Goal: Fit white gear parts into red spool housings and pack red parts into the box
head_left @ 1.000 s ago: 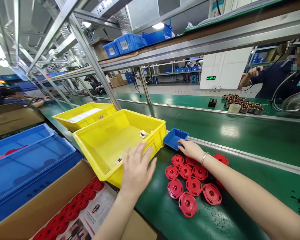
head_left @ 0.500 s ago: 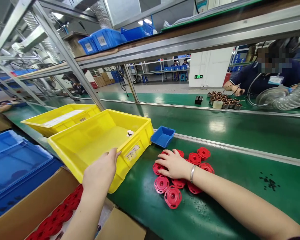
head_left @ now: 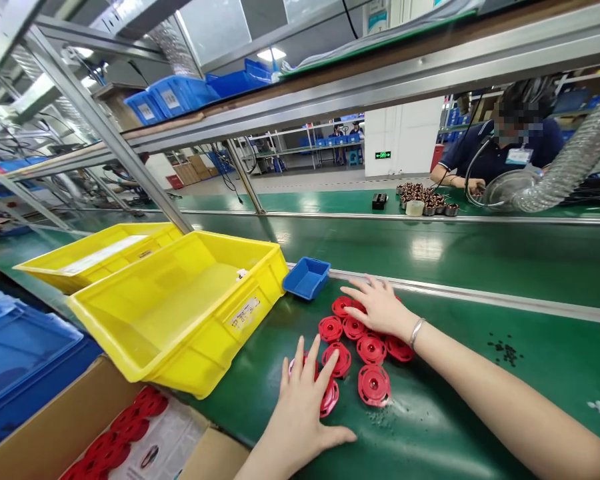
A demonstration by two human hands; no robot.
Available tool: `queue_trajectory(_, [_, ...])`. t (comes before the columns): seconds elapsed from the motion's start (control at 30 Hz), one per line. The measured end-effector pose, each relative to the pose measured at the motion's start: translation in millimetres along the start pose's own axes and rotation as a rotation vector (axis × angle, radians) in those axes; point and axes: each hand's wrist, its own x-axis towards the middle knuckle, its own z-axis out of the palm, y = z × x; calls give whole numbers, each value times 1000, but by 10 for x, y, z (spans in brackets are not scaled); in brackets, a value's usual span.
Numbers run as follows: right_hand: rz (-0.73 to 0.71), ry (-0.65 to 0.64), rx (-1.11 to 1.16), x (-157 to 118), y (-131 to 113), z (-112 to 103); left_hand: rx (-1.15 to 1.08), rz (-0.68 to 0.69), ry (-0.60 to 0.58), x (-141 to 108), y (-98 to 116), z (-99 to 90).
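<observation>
On the smooth green worktop [head_left: 430, 433], beside the open brown cardboard box [head_left: 80, 400], the left hand [head_left: 303, 413] and right hand [head_left: 380, 310] spread wide, apparently gripping nothing, over round red plastic parts [head_left: 373, 385], some loosely clustered there, unboxed, while similar red pieces [head_left: 114, 455] lie boxed.

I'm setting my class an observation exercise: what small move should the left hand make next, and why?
Probably curl the left hand gently around the nearest red parts: it is spread open over them, with no firm grip visible, while the right hand is over others farther away.
</observation>
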Motion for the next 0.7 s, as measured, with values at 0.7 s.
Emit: queue_trajectory(0.7, [114, -20, -61, -359, 426, -52, -13, 182, 17, 766, 310, 84])
